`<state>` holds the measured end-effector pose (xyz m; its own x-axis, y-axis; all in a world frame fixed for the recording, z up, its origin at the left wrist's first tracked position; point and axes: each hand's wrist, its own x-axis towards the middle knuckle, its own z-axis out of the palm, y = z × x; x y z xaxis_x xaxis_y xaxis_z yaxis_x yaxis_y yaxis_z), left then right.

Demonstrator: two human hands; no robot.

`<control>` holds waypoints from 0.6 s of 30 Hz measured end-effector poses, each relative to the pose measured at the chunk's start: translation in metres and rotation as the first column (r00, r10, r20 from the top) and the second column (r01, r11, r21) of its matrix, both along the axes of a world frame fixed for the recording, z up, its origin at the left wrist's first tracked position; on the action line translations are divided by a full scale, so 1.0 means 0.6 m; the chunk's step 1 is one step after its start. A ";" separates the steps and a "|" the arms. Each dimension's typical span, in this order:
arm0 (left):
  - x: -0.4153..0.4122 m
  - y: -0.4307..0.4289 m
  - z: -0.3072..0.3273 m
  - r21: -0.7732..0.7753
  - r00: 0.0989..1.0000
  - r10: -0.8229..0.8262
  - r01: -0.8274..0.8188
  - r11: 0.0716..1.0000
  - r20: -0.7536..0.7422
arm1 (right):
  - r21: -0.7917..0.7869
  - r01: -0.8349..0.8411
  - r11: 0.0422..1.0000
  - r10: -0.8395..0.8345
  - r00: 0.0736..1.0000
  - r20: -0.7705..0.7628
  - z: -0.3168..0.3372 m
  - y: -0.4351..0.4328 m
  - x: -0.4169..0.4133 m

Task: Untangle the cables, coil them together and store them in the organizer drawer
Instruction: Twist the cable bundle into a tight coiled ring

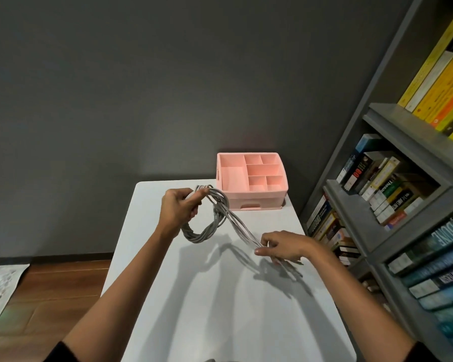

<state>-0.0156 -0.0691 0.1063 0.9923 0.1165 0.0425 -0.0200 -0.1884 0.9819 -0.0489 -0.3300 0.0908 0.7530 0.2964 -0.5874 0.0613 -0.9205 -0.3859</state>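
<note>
White table (246, 309), person standing at its near end, both bare forearms stretched out over it. Pink organizer (251, 178) taken as the reference: it sits at the table's far edge, against the grey wall, its open top split into several compartments. The organizer drawer (250, 203) below is closed, handle slot facing the person.

Grey cables (215, 218): several strands bundled together, held up off the table just in front of the organizer and a little to its left. One loop already formed, a rough ring hanging from the left hand; the top of the ring comes close to the organizer's front left corner without touching it.

Left hand (179, 209): raised, left of the organizer and nearer the person. Fingers curled shut around the top of the loop, thumb pressing the strands.

From the loop the free strands run diagonally away from the organizer, toward the person and to the right, down to the right hand (283, 248). This hand sits low, close over the table, well in front of the organizer. Thumb and fingertips pinched on the strands; loose ends trail out behind the palm onto the tabletop.

Bookshelf (390, 205), full of books, stands right of the organizer beside the table.
</note>
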 end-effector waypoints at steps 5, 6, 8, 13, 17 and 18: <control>-0.018 -0.029 0.020 -0.013 0.998 -0.059 0.059 0.998 -0.005 | -0.020 0.090 0.996 -0.090 0.996 0.015 -0.035 -0.002 -0.001; -0.021 -0.035 0.022 -0.009 0.998 -0.068 0.068 0.998 -0.010 | 0.029 0.142 0.989 -0.144 0.988 0.050 -0.032 0.003 0.001; -0.025 -0.045 0.025 -0.006 0.997 -0.079 0.079 0.997 -0.021 | 0.224 0.212 0.951 -0.261 0.941 0.216 -0.013 0.021 0.006; -0.034 -0.061 0.042 -0.020 0.990 -0.132 0.131 0.991 -0.052 | 0.548 -0.120 0.828 -0.338 0.673 0.658 0.053 0.089 0.017; -0.046 -0.068 0.065 -0.006 0.977 -0.209 0.209 0.978 -0.045 | 0.536 -0.257 0.804 -0.343 0.535 0.772 0.048 0.118 0.018; -0.047 -0.066 0.069 0.001 0.974 -0.221 0.222 0.975 -0.041 | 0.535 -0.270 0.800 -0.351 0.513 0.784 0.048 0.120 0.017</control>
<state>-0.0441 -0.1086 0.1476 0.9943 -0.1065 0.0022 -0.0224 -0.1890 0.9817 -0.0389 -0.2580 0.1197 0.7848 0.2583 0.5633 0.5944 -0.5707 -0.5665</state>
